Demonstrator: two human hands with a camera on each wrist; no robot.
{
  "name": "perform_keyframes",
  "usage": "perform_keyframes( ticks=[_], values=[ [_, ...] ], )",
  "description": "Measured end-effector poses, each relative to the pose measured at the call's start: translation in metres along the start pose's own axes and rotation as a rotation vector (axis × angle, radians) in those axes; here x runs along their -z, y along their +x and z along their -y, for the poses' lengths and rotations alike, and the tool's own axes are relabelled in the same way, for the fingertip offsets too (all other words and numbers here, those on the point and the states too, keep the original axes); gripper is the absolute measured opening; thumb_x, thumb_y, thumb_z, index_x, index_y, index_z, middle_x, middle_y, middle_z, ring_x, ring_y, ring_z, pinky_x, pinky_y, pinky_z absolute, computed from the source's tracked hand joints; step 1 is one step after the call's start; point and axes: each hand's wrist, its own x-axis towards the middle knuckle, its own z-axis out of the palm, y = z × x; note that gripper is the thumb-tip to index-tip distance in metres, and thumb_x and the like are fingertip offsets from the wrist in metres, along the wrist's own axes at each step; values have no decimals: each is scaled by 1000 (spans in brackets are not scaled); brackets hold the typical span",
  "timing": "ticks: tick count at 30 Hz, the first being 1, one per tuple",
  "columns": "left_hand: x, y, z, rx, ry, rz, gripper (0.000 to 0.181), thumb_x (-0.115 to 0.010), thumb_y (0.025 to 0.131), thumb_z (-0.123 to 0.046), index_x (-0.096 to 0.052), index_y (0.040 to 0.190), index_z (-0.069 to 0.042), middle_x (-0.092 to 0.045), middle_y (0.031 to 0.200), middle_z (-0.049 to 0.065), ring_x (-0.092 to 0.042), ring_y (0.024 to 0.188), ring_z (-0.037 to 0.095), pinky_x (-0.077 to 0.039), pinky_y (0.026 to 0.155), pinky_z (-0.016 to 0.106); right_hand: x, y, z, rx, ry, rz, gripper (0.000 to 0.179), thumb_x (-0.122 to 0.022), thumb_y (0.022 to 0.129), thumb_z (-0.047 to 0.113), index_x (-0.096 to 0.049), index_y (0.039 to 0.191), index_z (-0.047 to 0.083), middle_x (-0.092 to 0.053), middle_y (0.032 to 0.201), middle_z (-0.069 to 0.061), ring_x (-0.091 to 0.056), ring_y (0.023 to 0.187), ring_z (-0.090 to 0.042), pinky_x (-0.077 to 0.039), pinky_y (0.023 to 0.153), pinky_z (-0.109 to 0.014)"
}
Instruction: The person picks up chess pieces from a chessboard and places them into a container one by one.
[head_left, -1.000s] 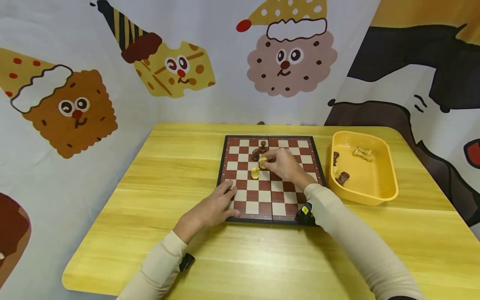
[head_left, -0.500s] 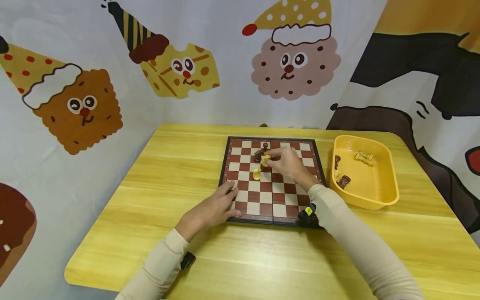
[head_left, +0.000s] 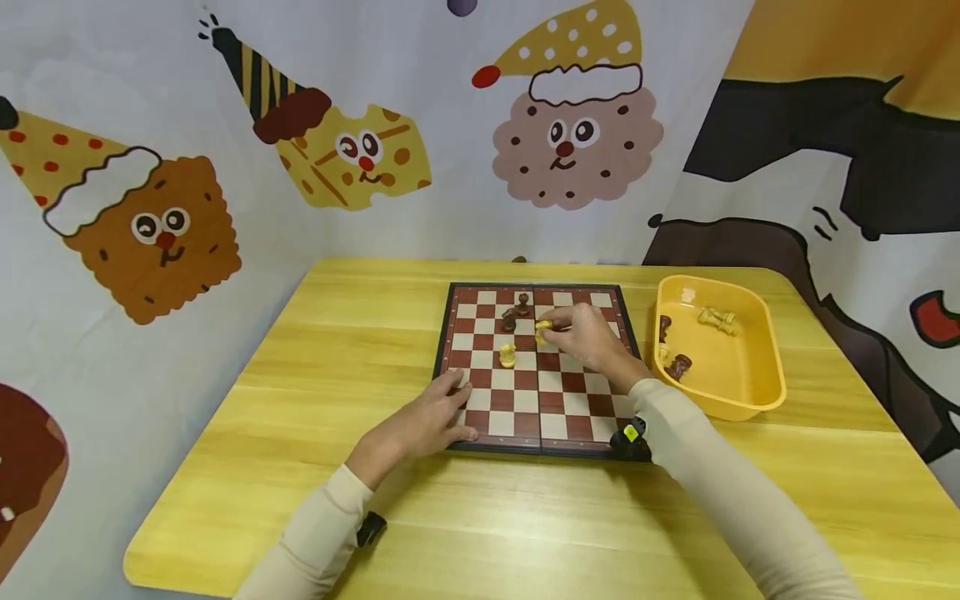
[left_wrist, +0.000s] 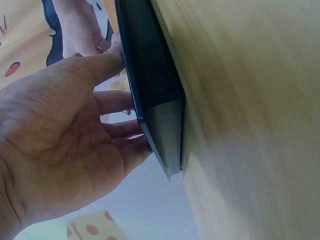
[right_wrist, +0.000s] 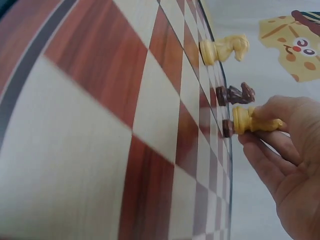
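Note:
My right hand (head_left: 592,337) pinches a yellow chess piece (right_wrist: 245,120) between thumb and fingers, its base off the chessboard (head_left: 502,402); the fingers partly cover its shape. A yellow knight (head_left: 507,356) stands on the board, to the left of that hand and nearer me. Farther back are a brown knight (head_left: 509,319) and another brown chess piece (head_left: 523,304). At the board's near left side rests my left hand (head_left: 427,421), fingers loosely spread over the edge. The left wrist view shows its thumb and fingers (left_wrist: 117,102) against the dark board rim.
A yellow plastic bin (head_left: 772,367) stands right of the board. Inside lie yellow chess pieces (head_left: 717,320) and brown chess pieces (head_left: 679,367). The wooden table (head_left: 300,333) extends around the board, with a cartoon-printed cloth (head_left: 450,225) behind it.
My right hand has carried the yellow chess piece a little to the right, away from the brown pieces. The left hand stays on the board's edge. The head view has shifted slightly.

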Motion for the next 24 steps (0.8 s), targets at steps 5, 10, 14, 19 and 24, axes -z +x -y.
perform_keyframes(
  ticks=[5,10,14,19,24],
  values=[
    [-2,1,-1,4,9,-4,76,-70,97,-36,-41,150,9,-23,161,29,-21,149,40,-30,117,47,9,-7,-7,36,-51,8,27,-71,98,13,-74,122,0,-72,115,-16,-67,70,-21,-50,52,-29],
    [-1,2,-3,12,20,0,77,-69,97,-38,-40,152,6,-22,162,26,-21,150,38,-30,117,46,16,-14,-11,44,-85,-16,30,-69,99,14,-71,125,-2,-73,112,-18,-38,42,-13,-33,40,-24],
    [-1,3,-5,2,19,0,77,-69,97,-38,-40,152,7,-22,162,26,-21,150,38,-30,117,46,18,-18,-11,58,-91,-36,29,-69,99,11,-71,124,-3,-74,105,-19,-34,41,-10,-31,39,-24],
    [-2,3,-5,7,16,3,77,-69,96,-39,-40,151,7,-21,162,27,-22,149,38,-32,116,46,21,-22,-12,61,-87,-45,29,-69,99,11,-71,125,-3,-73,108,-19,-33,38,-11,-32,38,-24],
    [-2,4,-3,7,13,-9,78,-69,96,-39,-40,151,8,-21,162,28,-22,149,39,-32,116,46,24,-25,-12,87,-79,-73,27,-70,98,9,-72,123,-3,-75,101,-18,-42,40,-11,-34,39,-24]
  ],
)
